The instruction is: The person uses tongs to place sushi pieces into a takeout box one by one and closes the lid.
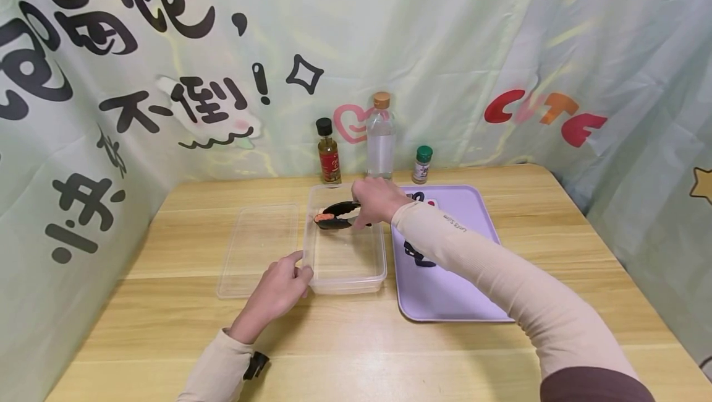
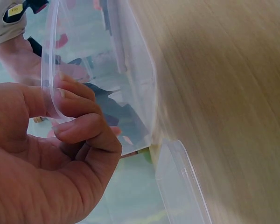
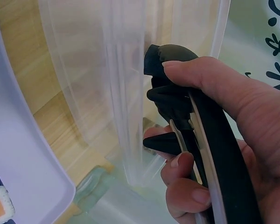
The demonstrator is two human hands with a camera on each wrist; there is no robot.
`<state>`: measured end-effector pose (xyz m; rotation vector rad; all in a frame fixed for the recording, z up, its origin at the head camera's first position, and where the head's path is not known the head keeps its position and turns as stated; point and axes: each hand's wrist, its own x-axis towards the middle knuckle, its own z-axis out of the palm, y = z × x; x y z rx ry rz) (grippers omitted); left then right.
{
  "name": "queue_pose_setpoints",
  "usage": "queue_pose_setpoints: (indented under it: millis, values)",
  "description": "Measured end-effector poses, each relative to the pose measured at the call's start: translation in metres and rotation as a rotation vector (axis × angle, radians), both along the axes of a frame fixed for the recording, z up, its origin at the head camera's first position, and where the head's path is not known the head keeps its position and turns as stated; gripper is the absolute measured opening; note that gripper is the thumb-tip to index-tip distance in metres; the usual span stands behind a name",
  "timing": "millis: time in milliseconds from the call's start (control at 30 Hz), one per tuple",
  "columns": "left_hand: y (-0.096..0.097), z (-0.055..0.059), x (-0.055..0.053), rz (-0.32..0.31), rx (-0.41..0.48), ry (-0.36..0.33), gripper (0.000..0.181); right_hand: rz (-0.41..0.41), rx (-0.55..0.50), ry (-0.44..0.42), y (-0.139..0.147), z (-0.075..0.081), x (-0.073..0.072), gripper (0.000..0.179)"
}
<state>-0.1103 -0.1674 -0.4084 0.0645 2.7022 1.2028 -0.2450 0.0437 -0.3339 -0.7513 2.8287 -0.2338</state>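
My left hand [image 1: 280, 287] pinches the rim of a clear plastic container [image 1: 345, 284] at its near left corner, thumb on one side and fingers on the other in the left wrist view. My right hand [image 1: 379, 200] grips black kitchen tongs [image 3: 224, 149] and reaches over the container from the right. Between the tong tips is a small orange-topped piece of food [image 1: 324, 218], held inside the container near its far left side. A rice roll with an orange centre and dark wrap [image 3: 0, 205] lies on the purple tray [image 1: 450, 303], partly hidden by my right arm in the head view.
A clear lid [image 1: 256, 253] lies left of the container. Behind stand a dark-capped sauce bottle [image 1: 330, 158], a tall clear bottle with an orange cap [image 1: 381, 142] and a green-capped shaker [image 1: 422, 166]. A printed curtain [image 1: 434, 31] hangs behind the wooden table [image 1: 356, 352].
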Motion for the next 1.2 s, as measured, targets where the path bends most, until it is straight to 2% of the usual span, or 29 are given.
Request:
queue_pose_setpoints:
  millis: [367, 600, 767, 1000, 1200]
  values:
    - [0.000, 0.000, 0.000, 0.004, 0.004, -0.001, 0.055, 0.001, 0.009, -0.003, -0.001, 0.000, -0.001, 0.036]
    - [0.000, 0.000, 0.000, 0.004, 0.006, 0.001, 0.056, -0.018, -0.004, -0.019, 0.002, 0.003, 0.001, 0.043]
    - [0.000, 0.000, 0.000, 0.001, 0.010, 0.004, 0.054, -0.030, -0.044, -0.025, 0.008, 0.010, 0.003, 0.051]
    - [0.000, -0.001, 0.000, 0.004, 0.017, 0.003, 0.050, -0.018, -0.118, -0.009, 0.022, 0.024, 0.005, 0.042]
    - [0.001, -0.001, 0.001, 0.006, 0.027, 0.004, 0.045, -0.037, -0.181, -0.021, 0.039, 0.035, 0.010, 0.045]
